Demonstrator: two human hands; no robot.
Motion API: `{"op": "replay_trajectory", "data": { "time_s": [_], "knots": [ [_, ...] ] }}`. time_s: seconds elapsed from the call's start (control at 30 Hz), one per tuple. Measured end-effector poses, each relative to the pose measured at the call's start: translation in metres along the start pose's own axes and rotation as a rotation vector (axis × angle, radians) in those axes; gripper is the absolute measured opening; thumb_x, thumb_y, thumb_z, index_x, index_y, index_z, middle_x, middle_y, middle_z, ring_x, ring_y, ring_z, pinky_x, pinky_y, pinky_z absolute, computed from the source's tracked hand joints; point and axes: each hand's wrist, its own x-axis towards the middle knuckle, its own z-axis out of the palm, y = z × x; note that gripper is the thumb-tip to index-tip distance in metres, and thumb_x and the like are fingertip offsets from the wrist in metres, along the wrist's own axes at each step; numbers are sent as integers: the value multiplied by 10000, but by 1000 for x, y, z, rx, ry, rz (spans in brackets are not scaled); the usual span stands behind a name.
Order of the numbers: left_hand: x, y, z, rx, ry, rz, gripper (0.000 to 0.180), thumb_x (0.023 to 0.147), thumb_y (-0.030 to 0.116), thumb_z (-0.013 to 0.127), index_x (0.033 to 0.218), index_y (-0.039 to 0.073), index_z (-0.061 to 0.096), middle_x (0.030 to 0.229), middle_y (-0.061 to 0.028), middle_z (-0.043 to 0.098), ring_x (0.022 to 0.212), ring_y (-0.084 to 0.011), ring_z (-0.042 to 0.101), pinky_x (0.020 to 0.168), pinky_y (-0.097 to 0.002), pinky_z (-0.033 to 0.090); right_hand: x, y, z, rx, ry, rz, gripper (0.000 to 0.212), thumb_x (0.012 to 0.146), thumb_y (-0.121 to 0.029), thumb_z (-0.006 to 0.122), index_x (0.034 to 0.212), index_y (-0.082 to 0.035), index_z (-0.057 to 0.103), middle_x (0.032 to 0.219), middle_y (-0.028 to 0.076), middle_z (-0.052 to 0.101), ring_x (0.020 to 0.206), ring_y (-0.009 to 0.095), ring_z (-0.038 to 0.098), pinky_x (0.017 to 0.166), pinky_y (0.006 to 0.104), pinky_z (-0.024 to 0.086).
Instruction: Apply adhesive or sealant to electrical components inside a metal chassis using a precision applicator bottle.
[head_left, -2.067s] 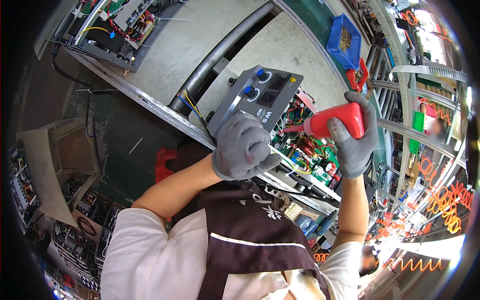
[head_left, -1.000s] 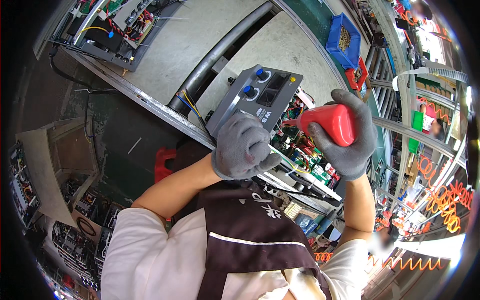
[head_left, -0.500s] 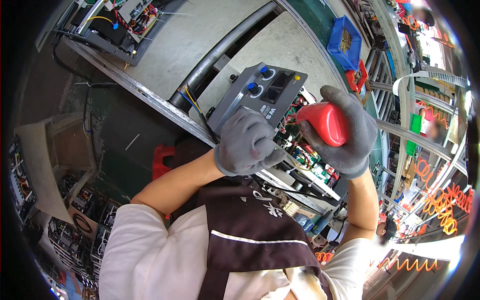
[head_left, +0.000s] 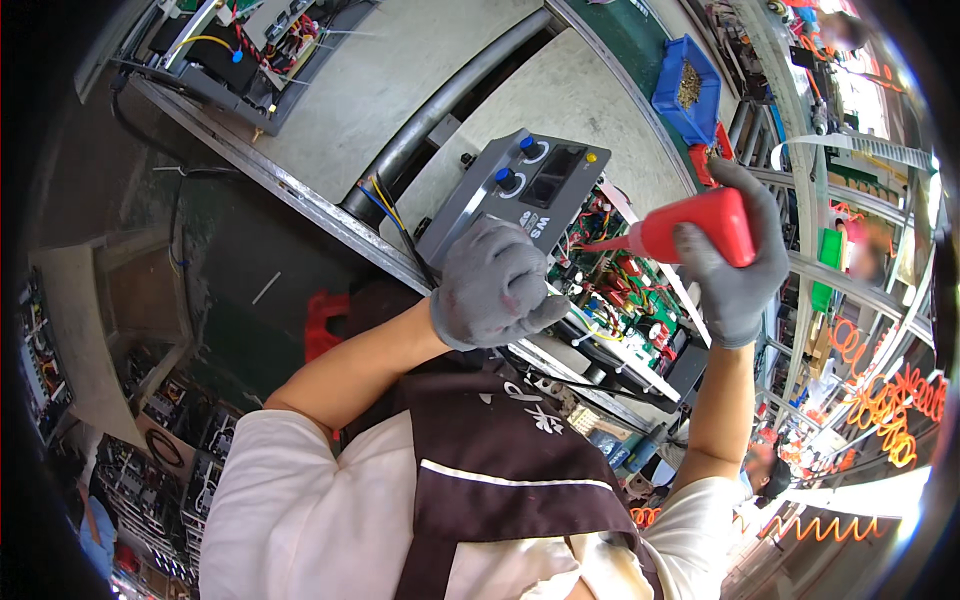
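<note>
My right hand (head_left: 745, 285), in a grey glove, grips a red squeeze bottle (head_left: 695, 228) with its thumb across the side. The bottle lies nearly level, and its thin red nozzle points left, over the wiring behind a grey control panel (head_left: 515, 185). That panel has two blue knobs, a dark display window and a yellow button. At the panel's lower corner, my gloved left hand (head_left: 495, 285) is closed with curled fingers; whatever lies inside them is hidden. Green circuit boards (head_left: 630, 285) with coloured wires sit in the open unit beside the panel, below the bottle.
A blue bin (head_left: 688, 95) of small metal parts stands at the far right, with a red bin (head_left: 703, 162) next to it. Another opened unit (head_left: 235, 60) sits at the far left of the metal bench (head_left: 350, 110). Orange coiled hoses (head_left: 890, 405) hang at right.
My right hand has moved right and turned the red bottle, so its nozzle now shows pointing left. The left hand and the panel have stayed almost still.
</note>
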Motion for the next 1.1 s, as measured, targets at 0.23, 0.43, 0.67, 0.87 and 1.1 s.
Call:
{"op": "replay_trajectory", "data": {
  "time_s": [0.23,0.43,0.67,0.87,1.1],
  "knots": [
    [4,0,1,-24,22,39,298,825,297,688,694,115,494,769,-49,542,713,-274,562,650,-380,472,-55,64,-30,812,382,380,600,869,-316,645,1305,47,451,1051,118,606,946,234,624,860,371,517],
    [-1,-1,-1,-22,-91,13,206,868,242,646,814,79,533,860,-87,522,775,-287,542,718,-412,487,-134,106,-49,1692,622,593,407,908,-436,596,1031,-49,568,831,87,611,687,177,576,498,327,449],
    [-9,0,5,63,-121,-17,218,900,259,611,805,97,499,848,-90,504,771,-290,528,670,-388,441,-253,114,-64,1983,992,200,473,844,-221,671,1232,-13,500,1100,129,552,731,139,449,656,275,389],
    [-10,10,12,145,-96,-117,250,956,264,530,824,62,466,865,-116,493,771,-265,510,680,-371,419,-361,121,-75,1969,1248,-83,622,811,-121,695,1327,18,376,1238,189,467,874,190,507,757,321,446],
    [-8,17,17,263,-3,-240,243,955,226,499,810,34,464,837,-121,478,735,-264,486,676,-378,404,-441,124,-54,1907,1287,-19,639,885,-209,656,1385,25,335,1315,220,473,903,201,497,771,325,436]
  ]
}}
